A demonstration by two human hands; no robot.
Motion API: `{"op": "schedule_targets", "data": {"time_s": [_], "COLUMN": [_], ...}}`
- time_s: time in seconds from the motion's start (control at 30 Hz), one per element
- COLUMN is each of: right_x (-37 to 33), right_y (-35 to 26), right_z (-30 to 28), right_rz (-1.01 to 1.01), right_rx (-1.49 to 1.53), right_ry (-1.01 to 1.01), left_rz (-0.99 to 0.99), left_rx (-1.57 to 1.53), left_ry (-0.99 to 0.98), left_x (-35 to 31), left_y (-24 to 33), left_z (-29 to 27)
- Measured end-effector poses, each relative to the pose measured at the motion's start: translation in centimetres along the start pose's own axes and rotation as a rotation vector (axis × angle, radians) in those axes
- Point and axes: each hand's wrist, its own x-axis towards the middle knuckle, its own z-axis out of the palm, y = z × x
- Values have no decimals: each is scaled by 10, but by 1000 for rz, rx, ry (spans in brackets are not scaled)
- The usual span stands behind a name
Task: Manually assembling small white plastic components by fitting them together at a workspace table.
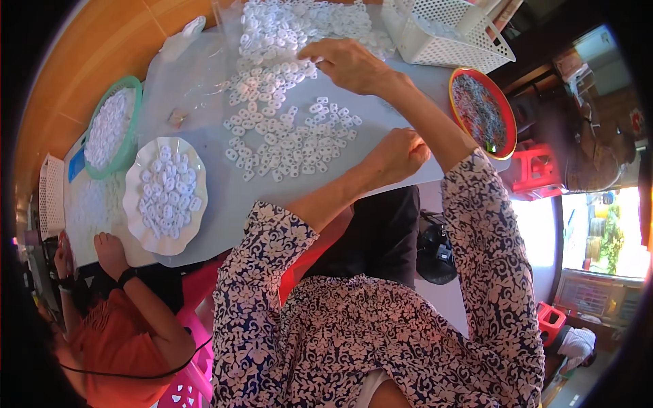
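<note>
Many small white plastic pieces with dark holes (289, 146) lie loosely spread on the grey-blue table (224, 204). Farther back they merge into a dense heap (299, 27). My right hand (350, 64) reaches over the near side of that heap, thumb apart from its stretched fingers, which touch or hover just above the pieces. Closer to me, my left hand (401, 156) is curled into a fist at the table's front edge, right of the spread pieces. Whatever it may hold is hidden inside the fingers.
A scalloped white plate (132, 217) and a green basket (138, 102) hold similar pieces at left. A clear plastic bag (183, 81) lies behind. At right stand a white perforated basket (469, 51) and a red-rimmed tray (509, 129). Another person's hand (111, 253) rests at the left.
</note>
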Motion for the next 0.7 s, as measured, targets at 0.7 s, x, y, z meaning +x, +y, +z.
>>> {"op": "schedule_targets", "data": {"time_s": [0.7], "right_x": [-1], "right_y": [-19], "right_z": [12], "right_rz": [-52], "right_rx": [52], "right_ry": [-147], "left_rz": [478], "left_rx": [-146], "left_ry": [219], "left_x": [5], "left_y": [-14], "left_z": [3]}}
